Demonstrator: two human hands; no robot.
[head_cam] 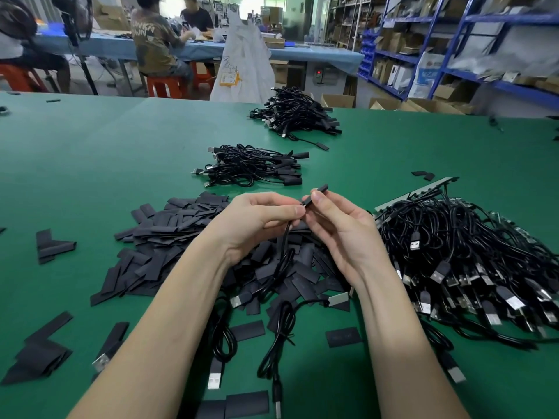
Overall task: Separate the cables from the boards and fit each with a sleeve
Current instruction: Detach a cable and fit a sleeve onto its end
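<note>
Here, above the green table (90,164), both hands meet near the middle of the scene; the left hand (257,222) has its fingers curled inward, thumb and forefinger pinching a thin black cable (286,237) just below its tip, while the right hand (338,228) pinches a black sleeve (316,193) between thumb and forefinger, the other fingers loosely bent; the sleeve sits on the cable's end and angles up to the far right; the cable drops from the left hand towards the near side, over a spread heap of flat black sleeves (169,237) that lies under and to the left of the wrists; a few loose USB cables (223,337) lie on the table between the forearms; to the right, a big tangle of cables still joined to boards (472,252) fans out, USB plugs pointing near, with a grey board strip (420,192) at its far edge; farther off sit two piles of finished cables, one nearer (251,166) and one beyond (296,113); in the far background, people on red stools (163,86) sit at a blue-covered bench (302,55), a white sack (245,62) stands by the table, and blue shelving (453,40) with boxes lines the right.
</note>
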